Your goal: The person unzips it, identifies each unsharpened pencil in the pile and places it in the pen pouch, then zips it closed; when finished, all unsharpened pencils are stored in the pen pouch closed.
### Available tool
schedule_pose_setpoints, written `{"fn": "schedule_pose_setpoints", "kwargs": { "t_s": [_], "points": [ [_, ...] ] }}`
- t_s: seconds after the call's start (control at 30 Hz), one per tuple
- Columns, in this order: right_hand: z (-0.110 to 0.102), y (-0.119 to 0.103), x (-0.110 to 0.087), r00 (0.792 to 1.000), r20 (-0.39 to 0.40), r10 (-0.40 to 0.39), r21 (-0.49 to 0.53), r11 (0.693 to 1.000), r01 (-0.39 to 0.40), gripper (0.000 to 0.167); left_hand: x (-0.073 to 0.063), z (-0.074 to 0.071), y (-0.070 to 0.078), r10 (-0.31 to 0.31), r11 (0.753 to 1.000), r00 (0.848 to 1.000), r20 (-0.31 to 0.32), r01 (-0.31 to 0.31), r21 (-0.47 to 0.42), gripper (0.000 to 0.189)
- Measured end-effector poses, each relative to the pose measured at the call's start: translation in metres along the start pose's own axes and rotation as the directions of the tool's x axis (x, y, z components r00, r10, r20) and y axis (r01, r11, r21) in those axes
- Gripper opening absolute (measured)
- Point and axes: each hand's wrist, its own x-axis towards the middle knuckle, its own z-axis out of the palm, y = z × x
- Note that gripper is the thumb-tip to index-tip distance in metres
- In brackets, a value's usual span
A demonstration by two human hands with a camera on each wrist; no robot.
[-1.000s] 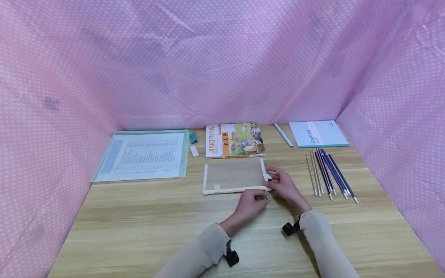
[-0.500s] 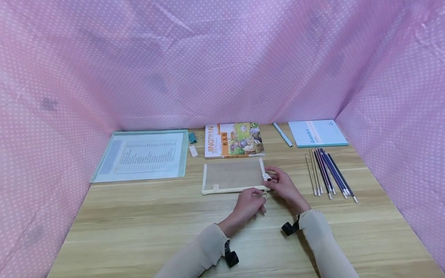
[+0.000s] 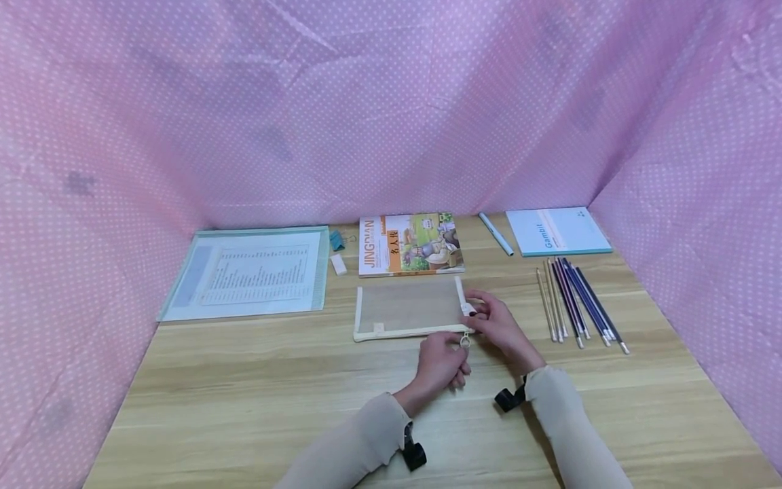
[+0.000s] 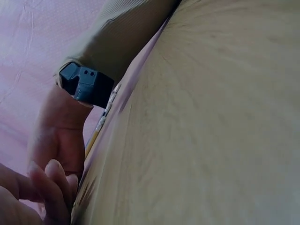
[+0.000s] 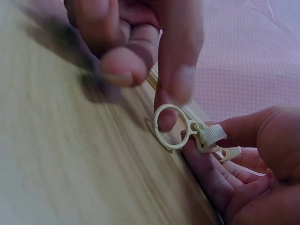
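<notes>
A see-through zip pouch point(image 3: 409, 305) with cream edging lies flat at the middle of the table, its zipper along the near side. My right hand point(image 3: 497, 326) pinches its near right corner by the small fabric tab point(image 5: 213, 135). At that corner hangs the cream zipper pull ring point(image 5: 171, 126). My left hand point(image 3: 440, 360) is at the ring; in the right wrist view one fingertip shows behind it and another finger comes down at its upper edge, pinching it. The left wrist view shows little but the bent right wrist and some left fingers point(image 4: 51, 187); the pouch is hidden there.
Behind the pouch lies an illustrated book point(image 3: 412, 244), with an eraser point(image 3: 339, 265) and a teal binder clip point(image 3: 337, 240) to its left. A document folder point(image 3: 244, 275) is farther left. Several pencils point(image 3: 577, 299), a pen point(image 3: 496, 234) and a notebook point(image 3: 557, 231) lie right.
My left hand has shifted slightly left and its lower fingers have swung nearer to me. The ring now hangs in plain sight and sits a little farther left. My right hand keeps its place.
</notes>
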Motion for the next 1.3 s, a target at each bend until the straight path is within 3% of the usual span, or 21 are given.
{"fn": "schedule_pose_setpoints", "kwargs": {
  "t_s": [0.2,0.33,0.47,0.57,0.77,1.3],
  "points": [
    [0.001,0.000,0.000,1.000,-0.009,0.025,-0.023,0.999,-0.026,0.060,0.004,0.002,-0.004,0.043,0.999,0.997,-0.063,-0.044,0.000,0.012],
    [0.002,-0.001,0.000,0.999,-0.017,0.030,-0.023,0.999,-0.031,0.060,0.004,-0.001,-0.003,0.050,0.999,0.996,-0.069,-0.049,0.017,0.012],
    [0.003,-0.002,-0.001,0.999,-0.034,0.018,-0.023,1.000,-0.019,0.061,0.003,-0.006,0.000,0.109,0.992,0.992,-0.068,-0.103,0.079,0.013],
    [0.003,-0.001,-0.001,0.998,-0.061,0.025,-0.018,1.000,-0.026,0.061,0.002,-0.009,0.002,0.179,0.972,0.982,-0.063,-0.167,0.165,0.015],
    [0.000,0.003,-0.001,0.995,-0.088,0.036,-0.017,0.999,-0.037,0.061,0.000,-0.017,0.006,0.289,0.907,0.956,-0.049,-0.257,0.334,0.016],
    [0.001,0.002,0.001,0.995,-0.092,0.034,-0.022,0.999,-0.036,0.060,-0.007,-0.048,0.004,0.351,0.850,0.933,-0.076,-0.284,0.444,0.016]
  ]
}}
